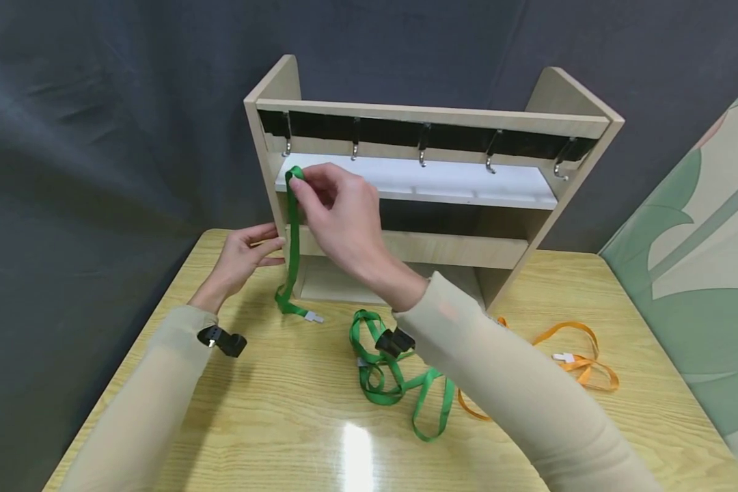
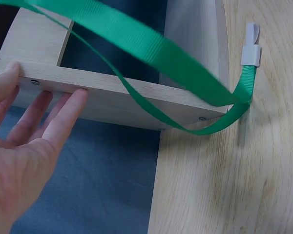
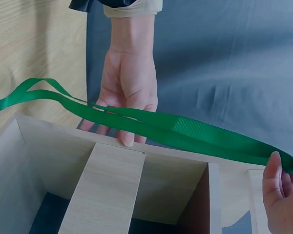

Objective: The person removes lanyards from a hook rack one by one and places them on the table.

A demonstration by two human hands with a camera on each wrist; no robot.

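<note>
My right hand [image 1: 347, 219] pinches the top loop of a green lanyard [image 1: 293, 239] in front of the leftmost hook [image 1: 287, 145] of a wooden shelf rack [image 1: 406, 247]. The strap hangs down past the rack's left side, with its white clip [image 1: 313, 317] low by the table. In the left wrist view that clip [image 2: 251, 54] shows close over the wood grain. My left hand [image 1: 240, 256] rests against the rack's left side panel, fingers straight along its outer face and thumb at the front edge, as the left wrist view shows [image 2: 29, 136].
More green lanyards [image 1: 381, 369] lie in a tangle on the table [image 1: 270, 424]. Orange lanyards [image 1: 581, 362] lie to the right, partly behind my right sleeve. Several metal hooks line the rack's black strip [image 1: 387, 131]. A dark curtain [image 1: 129, 137] hangs behind.
</note>
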